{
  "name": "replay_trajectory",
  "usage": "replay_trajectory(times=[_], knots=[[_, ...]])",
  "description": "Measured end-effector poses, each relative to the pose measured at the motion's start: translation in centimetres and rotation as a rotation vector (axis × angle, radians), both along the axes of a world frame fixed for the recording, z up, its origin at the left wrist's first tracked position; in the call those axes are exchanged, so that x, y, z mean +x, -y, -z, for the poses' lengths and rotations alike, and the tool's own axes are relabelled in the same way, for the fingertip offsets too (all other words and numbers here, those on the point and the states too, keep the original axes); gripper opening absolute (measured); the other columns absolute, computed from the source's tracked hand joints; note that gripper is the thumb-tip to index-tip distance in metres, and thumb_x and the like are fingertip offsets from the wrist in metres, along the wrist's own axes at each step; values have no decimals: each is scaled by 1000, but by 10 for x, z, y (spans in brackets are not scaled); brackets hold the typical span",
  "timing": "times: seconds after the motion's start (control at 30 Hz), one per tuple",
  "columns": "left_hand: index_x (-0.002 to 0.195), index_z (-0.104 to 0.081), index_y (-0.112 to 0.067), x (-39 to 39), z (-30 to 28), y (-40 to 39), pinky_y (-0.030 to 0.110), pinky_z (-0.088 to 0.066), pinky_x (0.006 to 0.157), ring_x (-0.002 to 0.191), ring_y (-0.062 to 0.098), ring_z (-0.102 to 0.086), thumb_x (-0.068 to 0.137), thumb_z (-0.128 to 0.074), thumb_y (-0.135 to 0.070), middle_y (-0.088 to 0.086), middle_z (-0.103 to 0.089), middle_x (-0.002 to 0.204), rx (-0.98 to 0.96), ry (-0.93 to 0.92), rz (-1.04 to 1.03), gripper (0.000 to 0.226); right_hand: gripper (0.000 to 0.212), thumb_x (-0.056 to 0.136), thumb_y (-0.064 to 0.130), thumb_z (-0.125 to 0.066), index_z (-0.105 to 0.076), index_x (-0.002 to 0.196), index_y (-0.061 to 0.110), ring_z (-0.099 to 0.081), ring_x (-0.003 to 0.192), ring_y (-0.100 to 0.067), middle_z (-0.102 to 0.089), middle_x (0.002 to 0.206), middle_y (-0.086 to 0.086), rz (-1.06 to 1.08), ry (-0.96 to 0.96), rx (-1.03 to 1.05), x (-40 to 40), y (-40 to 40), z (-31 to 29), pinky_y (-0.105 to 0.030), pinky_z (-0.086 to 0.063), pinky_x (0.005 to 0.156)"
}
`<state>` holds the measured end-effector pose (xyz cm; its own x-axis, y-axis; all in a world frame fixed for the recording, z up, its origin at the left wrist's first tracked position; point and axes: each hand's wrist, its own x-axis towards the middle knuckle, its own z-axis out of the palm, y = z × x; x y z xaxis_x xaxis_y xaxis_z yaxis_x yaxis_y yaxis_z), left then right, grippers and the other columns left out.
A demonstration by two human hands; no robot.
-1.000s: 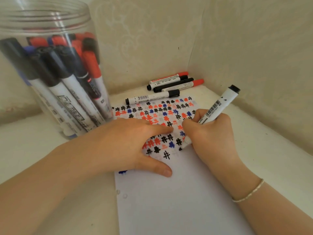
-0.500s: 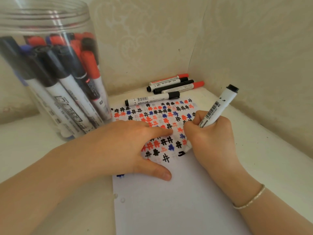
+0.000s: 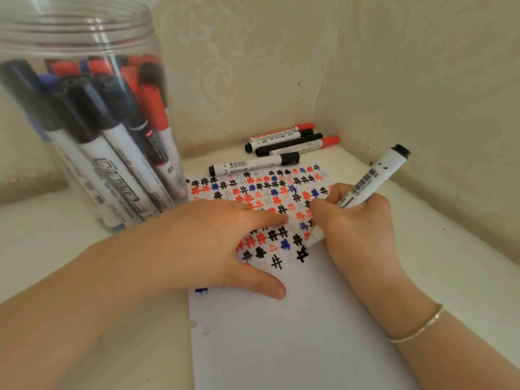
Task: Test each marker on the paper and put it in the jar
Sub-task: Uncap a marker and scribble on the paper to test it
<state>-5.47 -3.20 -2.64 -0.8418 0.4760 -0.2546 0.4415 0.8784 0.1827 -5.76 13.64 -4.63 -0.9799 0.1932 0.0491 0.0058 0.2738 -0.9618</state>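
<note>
My right hand grips a white marker with a black end, its tip down on the white paper beside a fresh black hash mark. My left hand lies flat on the paper, fingers straight, pressing it down. Rows of black, red and blue hash marks cover the paper's far part. A tall clear jar stands at the left, holding several black, red and blue markers. One capped black marker lies at the paper's far edge.
Several more markers, red and black, lie in the far corner against the wall. Cream walls close the shelf at the back and right. The white surface runs to the right of the paper.
The marker tip has drawn a new black hash mark at the end of the lowest row. My left hand has stayed pressed on the paper.
</note>
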Motion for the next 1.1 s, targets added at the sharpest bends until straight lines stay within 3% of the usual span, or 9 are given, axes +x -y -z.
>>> replay_trajectory(times=[0.23, 0.33, 0.4, 0.47, 0.53, 0.6, 0.77, 0.97, 1.1], knots=[[141, -8, -56, 0, -1, 0, 21, -38, 95, 116, -1, -42, 55, -42, -89, -24, -41, 137, 7, -22, 14, 98, 20, 76, -3, -54, -42, 62, 3, -39, 50, -21, -39, 58, -14, -45, -39, 12, -2, -1, 4, -25, -34, 43], [140, -9, -56, 1, -1, 3, 7, -39, 74, 86, -12, -45, 62, -46, -83, -23, -52, 116, 61, 20, 1, 91, 27, 81, 6, -66, -47, 62, 8, -34, 38, -14, -45, 51, -13, -13, -57, -257, -3, -7, 1, -20, -31, 37], [141, -16, -48, 1, -2, 4, 18, -49, 61, 69, -4, -51, 82, -48, -63, -11, -56, 92, 258, 110, -79, 68, 29, 80, 21, -71, -50, 63, 11, -35, 34, -12, -49, 50, -7, -2, -91, -413, -5, -11, -1, -20, -31, 36], [134, -29, -40, -2, -1, 3, 29, -53, 71, 81, 4, -60, 97, -41, -27, -9, -60, 94, 552, 184, -189, 41, 22, 76, 23, -72, -55, 67, 12, -47, 39, -13, -54, 56, -5, -11, -116, -546, -5, -13, -3, -22, -40, 40], [129, -35, -36, -4, 3, 0, 23, -52, 78, 92, -2, -61, 96, -37, -2, -12, -62, 101, 771, 240, -252, 48, 12, 74, 20, -69, -63, 66, 12, -59, 53, -16, -63, 66, -4, -47, -111, -729, -6, -13, -5, -25, -51, 52], [130, -39, -31, -4, 10, -3, 18, -53, 80, 98, -4, -62, 93, -44, 8, -10, -64, 106, 900, 266, -288, 54, 20, 83, 18, -61, -64, 66, 10, -60, 54, -19, -64, 67, -5, -66, -84, -851, -6, -14, -5, -27, -52, 54], [112, -49, -24, -7, 19, -3, 19, -55, 81, 96, 0, -67, 83, -64, 6, -7, -71, 105, 1053, 259, -375, 44, 29, 89, 4, -49, -45, 60, 4, -45, 37, -21, -49, 47, -11, -83, -123, -714, -7, -14, -3, -26, -39, 39], [106, -52, -28, -6, 17, -5, 13, -51, 84, 94, -6, -65, 82, -68, 0, -14, -71, 101, 1005, 213, -333, 40, 27, 88, 2, -57, -47, 63, 3, -51, 38, -21, -55, 49, -12, -132, -91, -591, -6, -10, -3, -27, -44, 40], [104, -51, -35, -6, 18, -5, 20, -50, 93, 101, -7, -62, 82, -69, -5, -18, -69, 107, 939, 162, -304, 41, 25, 86, 7, -62, -52, 63, 3, -52, 39, -22, -59, 52, -15, -150, -84, -508, -7, -10, 1, -28, -45, 44]])
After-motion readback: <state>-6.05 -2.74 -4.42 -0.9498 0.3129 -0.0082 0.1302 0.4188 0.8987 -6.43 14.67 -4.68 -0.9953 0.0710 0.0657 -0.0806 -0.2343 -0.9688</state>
